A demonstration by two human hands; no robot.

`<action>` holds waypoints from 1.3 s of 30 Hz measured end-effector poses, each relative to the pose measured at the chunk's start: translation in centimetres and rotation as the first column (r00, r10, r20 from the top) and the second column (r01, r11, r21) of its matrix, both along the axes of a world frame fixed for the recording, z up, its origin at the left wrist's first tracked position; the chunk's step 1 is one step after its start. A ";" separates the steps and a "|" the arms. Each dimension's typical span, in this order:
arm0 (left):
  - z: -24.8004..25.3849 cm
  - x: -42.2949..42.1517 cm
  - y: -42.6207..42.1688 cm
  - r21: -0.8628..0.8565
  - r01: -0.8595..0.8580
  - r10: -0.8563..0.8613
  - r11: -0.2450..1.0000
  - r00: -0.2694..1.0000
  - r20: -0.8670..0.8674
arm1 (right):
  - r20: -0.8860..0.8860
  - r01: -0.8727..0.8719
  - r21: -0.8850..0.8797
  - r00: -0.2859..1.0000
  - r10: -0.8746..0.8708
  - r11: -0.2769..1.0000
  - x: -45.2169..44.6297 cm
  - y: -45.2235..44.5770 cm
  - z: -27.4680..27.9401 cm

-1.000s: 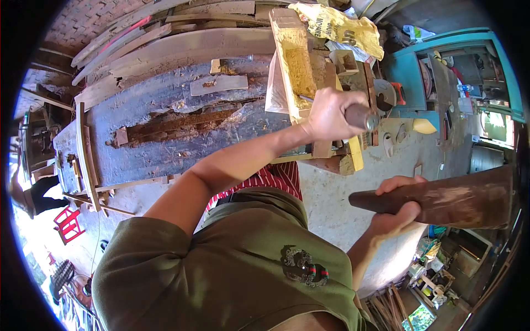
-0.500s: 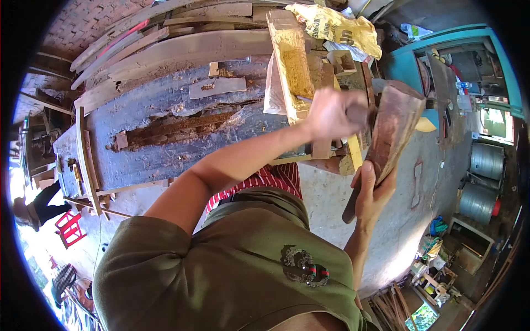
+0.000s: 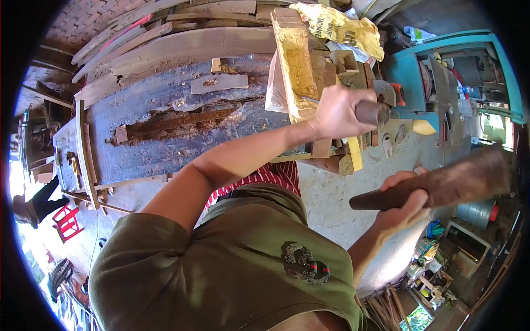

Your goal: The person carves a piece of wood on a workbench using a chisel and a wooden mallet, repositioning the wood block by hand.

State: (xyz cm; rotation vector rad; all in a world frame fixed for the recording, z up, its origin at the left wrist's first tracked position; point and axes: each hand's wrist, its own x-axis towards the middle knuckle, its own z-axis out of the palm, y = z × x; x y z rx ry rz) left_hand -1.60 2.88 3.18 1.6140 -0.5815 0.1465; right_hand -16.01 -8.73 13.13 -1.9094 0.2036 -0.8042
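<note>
My left hand (image 3: 338,114) is wrapped round the thick, dark handle of a chisel (image 3: 371,113). Its thin metal shank points left into the hollow of a long, yellow wooden piece (image 3: 295,60) on the bench. Out to the right and lower, my right hand (image 3: 406,205) is closed round the narrow grip of a dark wooden mallet (image 3: 469,179). The mallet's broad head points right, apart from the chisel and slightly blurred. Where the chisel's cutting edge meets the wood cannot be made out.
A dark, worn workbench (image 3: 165,160) spreads to the left, with a flat wood piece (image 3: 220,83) on it. Planks (image 3: 193,41) are stacked behind. A yellow sack (image 3: 342,30) lies at the back, near a hollow wood block (image 3: 343,62). A teal cabinet (image 3: 406,71) stands right.
My right hand has swung the mallet away from the chisel, rightward and down, and its head has tipped from upward to rightward. My left hand stays near the same spot with the chisel.
</note>
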 end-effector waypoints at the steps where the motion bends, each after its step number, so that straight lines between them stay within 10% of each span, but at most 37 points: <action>1: -0.7 -0.3 -0.6 -0.042 -0.023 0.026 0.999 0.997 0.067 | 0.028 0.002 -0.024 1.000 -0.001 1.000 0.1 0.1 -0.1; 5: -1.3 -1.7 -1.2 -0.031 -0.069 0.072 0.997 0.990 0.121 | -0.408 -0.093 0.128 0.902 0.138 0.987 -0.4 1.3 -1.6; 11: -1.8 -2.5 -1.0 -0.015 -0.016 0.018 1.000 0.987 0.160 | -0.054 -0.141 0.055 0.988 0.144 0.988 -1.5 0.9 -3.0; 16: -1.5 -1.7 -0.8 -0.051 -0.053 0.061 0.997 0.985 0.160 | -0.372 -0.129 -0.044 0.922 0.103 0.991 -1.7 1.1 -3.5; 20: -1.7 -2.5 -0.7 -0.031 -0.022 0.027 0.999 0.985 0.169 | 0.023 -0.152 0.092 0.988 0.151 0.984 -2.1 1.1 -3.2; 22: -1.5 -2.7 -0.8 -0.039 0.011 -0.003 0.999 0.981 0.196 | -0.379 -0.112 0.074 0.916 0.132 0.991 -2.0 1.0 -3.6; 29: 0.9 0.4 0.3 -0.152 -0.077 0.067 0.985 0.995 -0.069 | -0.287 -0.116 0.215 0.942 0.176 0.970 -2.1 0.0 -4.0; 39: -0.9 -1.0 -0.2 0.001 0.033 -0.033 0.999 0.997 0.065 | 0.026 -0.100 0.096 0.995 0.098 0.990 -1.3 0.3 -0.3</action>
